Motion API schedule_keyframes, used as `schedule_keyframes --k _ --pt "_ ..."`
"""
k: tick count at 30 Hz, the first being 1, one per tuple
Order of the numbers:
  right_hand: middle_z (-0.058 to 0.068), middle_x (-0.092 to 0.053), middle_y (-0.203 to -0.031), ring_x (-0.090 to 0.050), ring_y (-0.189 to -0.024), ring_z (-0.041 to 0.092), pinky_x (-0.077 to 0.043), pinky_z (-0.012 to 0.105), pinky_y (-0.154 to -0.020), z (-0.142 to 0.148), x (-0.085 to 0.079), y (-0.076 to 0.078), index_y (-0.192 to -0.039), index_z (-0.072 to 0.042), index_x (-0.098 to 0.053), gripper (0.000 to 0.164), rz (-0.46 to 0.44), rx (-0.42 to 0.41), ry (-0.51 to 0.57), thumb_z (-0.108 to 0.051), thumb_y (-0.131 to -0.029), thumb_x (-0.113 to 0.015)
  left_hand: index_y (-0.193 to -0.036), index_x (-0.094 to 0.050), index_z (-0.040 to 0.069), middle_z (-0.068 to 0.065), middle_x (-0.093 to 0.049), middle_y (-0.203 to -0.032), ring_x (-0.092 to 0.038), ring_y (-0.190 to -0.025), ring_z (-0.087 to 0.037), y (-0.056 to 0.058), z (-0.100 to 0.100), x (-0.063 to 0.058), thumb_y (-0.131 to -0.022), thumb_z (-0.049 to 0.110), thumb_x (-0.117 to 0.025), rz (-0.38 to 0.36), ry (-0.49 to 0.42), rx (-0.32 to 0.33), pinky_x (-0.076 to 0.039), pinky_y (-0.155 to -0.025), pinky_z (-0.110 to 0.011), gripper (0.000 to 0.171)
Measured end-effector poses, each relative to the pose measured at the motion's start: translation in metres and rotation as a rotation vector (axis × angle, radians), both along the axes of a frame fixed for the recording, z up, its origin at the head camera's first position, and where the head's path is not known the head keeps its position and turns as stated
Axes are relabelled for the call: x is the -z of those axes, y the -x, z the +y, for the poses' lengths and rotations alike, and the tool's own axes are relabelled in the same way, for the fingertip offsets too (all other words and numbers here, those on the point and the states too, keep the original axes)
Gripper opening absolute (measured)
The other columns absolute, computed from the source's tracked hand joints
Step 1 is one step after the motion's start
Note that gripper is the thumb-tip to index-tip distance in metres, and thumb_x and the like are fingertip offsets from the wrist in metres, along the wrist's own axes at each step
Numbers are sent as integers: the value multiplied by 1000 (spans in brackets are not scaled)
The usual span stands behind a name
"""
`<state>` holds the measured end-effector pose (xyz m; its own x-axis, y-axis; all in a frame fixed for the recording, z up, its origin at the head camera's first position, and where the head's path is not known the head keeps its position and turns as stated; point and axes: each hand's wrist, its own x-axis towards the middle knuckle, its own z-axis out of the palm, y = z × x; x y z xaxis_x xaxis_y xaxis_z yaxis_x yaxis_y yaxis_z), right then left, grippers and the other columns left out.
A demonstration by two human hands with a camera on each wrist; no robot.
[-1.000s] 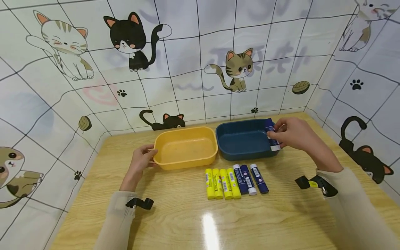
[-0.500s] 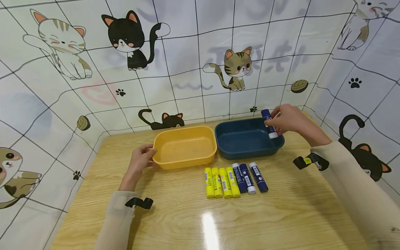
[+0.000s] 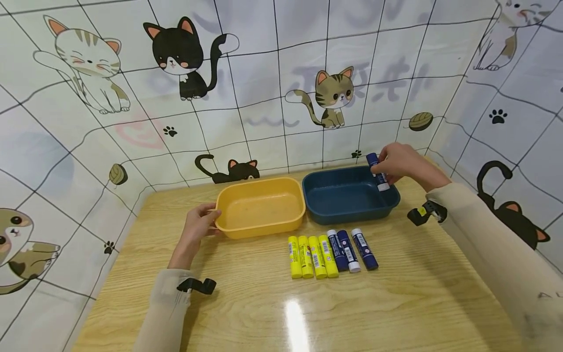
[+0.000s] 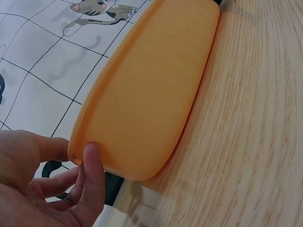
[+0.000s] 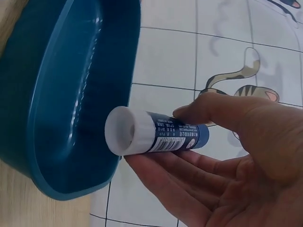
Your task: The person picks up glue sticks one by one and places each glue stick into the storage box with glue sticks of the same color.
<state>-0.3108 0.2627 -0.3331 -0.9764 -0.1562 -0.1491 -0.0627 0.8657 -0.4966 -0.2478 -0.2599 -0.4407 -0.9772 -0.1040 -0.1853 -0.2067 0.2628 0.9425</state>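
My right hand (image 3: 398,162) pinches a dark blue glue stick (image 3: 377,172) with a white end, holding it tilted over the right end of the blue tray (image 3: 347,217). In the right wrist view the glue stick (image 5: 165,134) lies between thumb and fingers, its white end facing the camera. My left hand (image 3: 200,226) grips the left rim of the yellow tray (image 3: 261,231). The left wrist view shows its thumb inside the rim of the yellow tray (image 4: 142,94), the other fingers outside. Both trays stand side by side with nothing in them.
In front of the trays lie several yellow glue sticks (image 3: 313,257) in a row. Beside them are three dark blue glue sticks (image 3: 347,252), the rightmost slightly apart. A cat-patterned sheet (image 3: 264,98) rises behind the wooden table (image 3: 246,298).
My right hand has moved back and slightly left with the dark blue glue stick, from the right edge of the blue tray to above its far right corner. My left hand stays in place.
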Motion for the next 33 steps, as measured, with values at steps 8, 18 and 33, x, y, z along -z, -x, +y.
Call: schedule_keyframes --k 8,18,33 --pt "35 -68 -108 -74 -70 27 -66 37 -59 0 1 5 -144 12 -40 62 -24 -6 -10 -20 -98 -66 -151 -47 0 -15 -57 -120 -68 -83 -15 0 0 0 -105 21 -61 -4 6 4 -64 -67 -22 53" --pt "33 -66 -102 -74 -68 26 -66 36 -57 4 6 17 -142 6 -40 57 -67 -81 -25 -16 -97 -66 -150 -48 0 -17 -56 -119 -68 -84 -15 -1 1 0 -105 19 -61 6 12 2 -64 -66 -21 51" --pt "35 -62 -114 -76 -72 27 -67 42 -65 4 17 46 -138 -1 -42 52 -157 -145 -58 -12 -96 -69 -151 -47 1 -17 -57 -122 -67 -82 -14 0 0 0 -105 22 -61 -10 7 6 -64 -67 -22 53"
